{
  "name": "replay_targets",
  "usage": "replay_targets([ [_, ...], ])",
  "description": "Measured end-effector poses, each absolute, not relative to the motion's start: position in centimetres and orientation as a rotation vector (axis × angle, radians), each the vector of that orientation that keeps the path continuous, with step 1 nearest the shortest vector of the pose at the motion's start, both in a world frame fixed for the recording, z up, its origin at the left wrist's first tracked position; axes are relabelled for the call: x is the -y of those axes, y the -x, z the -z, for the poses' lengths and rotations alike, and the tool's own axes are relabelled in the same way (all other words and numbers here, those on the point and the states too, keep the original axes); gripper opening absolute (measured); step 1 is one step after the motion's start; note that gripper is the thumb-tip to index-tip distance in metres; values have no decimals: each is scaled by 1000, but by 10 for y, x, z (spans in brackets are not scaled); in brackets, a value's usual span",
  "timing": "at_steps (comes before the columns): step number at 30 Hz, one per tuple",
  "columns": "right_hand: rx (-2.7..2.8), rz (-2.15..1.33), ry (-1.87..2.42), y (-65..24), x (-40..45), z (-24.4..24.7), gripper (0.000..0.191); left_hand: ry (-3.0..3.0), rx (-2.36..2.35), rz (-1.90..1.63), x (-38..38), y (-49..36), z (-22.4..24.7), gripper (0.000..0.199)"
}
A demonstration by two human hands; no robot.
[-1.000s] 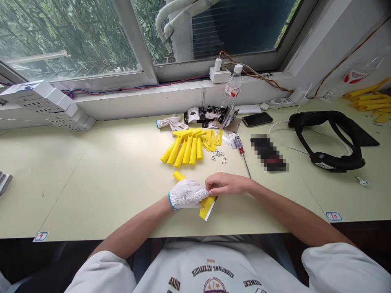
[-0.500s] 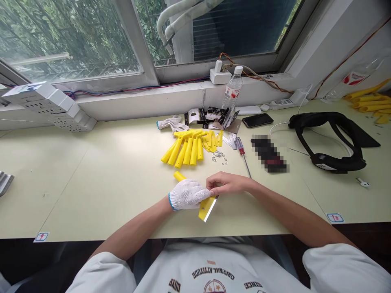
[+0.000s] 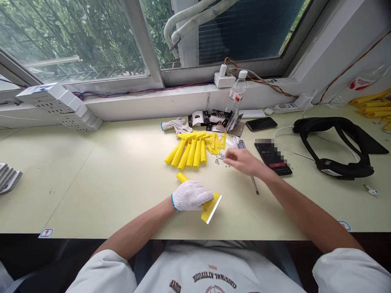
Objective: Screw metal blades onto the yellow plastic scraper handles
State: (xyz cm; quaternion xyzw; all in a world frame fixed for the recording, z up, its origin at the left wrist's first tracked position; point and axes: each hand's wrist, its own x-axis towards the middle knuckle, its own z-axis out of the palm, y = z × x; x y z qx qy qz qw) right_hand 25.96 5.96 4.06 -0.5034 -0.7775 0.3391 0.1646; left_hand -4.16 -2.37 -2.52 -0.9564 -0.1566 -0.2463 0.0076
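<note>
My left hand (image 3: 192, 195), in a white knit glove with a blue cuff, is closed around a yellow scraper (image 3: 209, 205). The scraper's handle end sticks out behind the glove, and a bright metal blade lines its front edge. A small screw shows on its face. My bare right hand (image 3: 241, 160) is over the table with curled fingers; whether anything is between them is hidden. Beside its fingertips lie several small screws or nuts (image 3: 218, 159). A screwdriver (image 3: 255, 187) lies under that hand, its middle covered. Further left sit several yellow scraper handles (image 3: 191, 152) and flat yellow pieces (image 3: 216, 142).
Behind the handles lie a second glove (image 3: 177, 124), black packaging (image 3: 224, 118) and a water bottle (image 3: 236, 93). To the right are two phones (image 3: 261, 123), a black headset (image 3: 332, 142) and an earbud (image 3: 371, 189). White boxes (image 3: 61, 106) stand at the back left.
My right hand has left the scraper and moved up and right, over the screwdriver by the small screws. The left hand still holds the scraper. The view has shifted slightly.
</note>
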Motion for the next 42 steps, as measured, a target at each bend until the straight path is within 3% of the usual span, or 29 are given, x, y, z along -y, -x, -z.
replay_targets([
  [4, 2075, -362, 2117, -283, -91, -55, 28, 2978, 484, 780, 23, 40, 25, 11],
  [10, 1990, -510, 2439, -294, -111, -38, 56, 2983, 477, 798, 23, 42, 25, 7],
  [17, 1966, -703, 2221, -311, -120, -55, 39, 2980, 517, 911, 24, 44, 25, 9],
  [22, 1426, -1273, 1419, -304, -92, -107, 37, 2927, 533, 1164, 23, 43, 17, 7],
  [25, 1232, -1322, 1127, -289, -70, -132, 37, 2950, 530, 1199, 23, 43, 13, 5],
  [42, 1280, -1360, 1056, -246, -49, -116, 35, 2916, 537, 1141, 22, 42, 15, 8],
])
